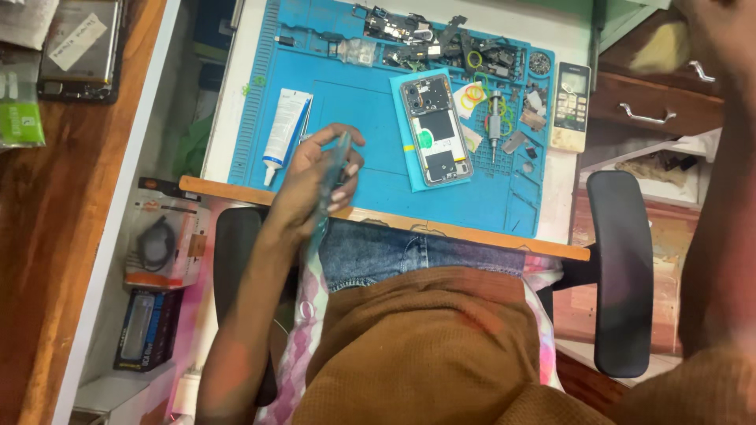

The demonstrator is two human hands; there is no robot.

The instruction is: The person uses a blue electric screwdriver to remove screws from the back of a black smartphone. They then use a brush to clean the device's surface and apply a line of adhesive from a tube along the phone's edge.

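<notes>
Blue matting (370,118) covers the white workbench, seen from straight above. At its near edge the left hand (319,177) curls round a thin bluish flat piece (335,169), fingers wrapped over it and thumb on top; its long axis runs from the bench edge up and away from the person, the far tip over the mat. Just left of the hand lies a white glue tube (285,126), cap toward the person. Further right an opened phone (435,130) rests lengthwise on a blue pad, with loose parts and yellow rubber bands (474,93) beside it. Only the right forearm shows, raised at the picture's right edge; that hand's grip cannot be told.
</notes>
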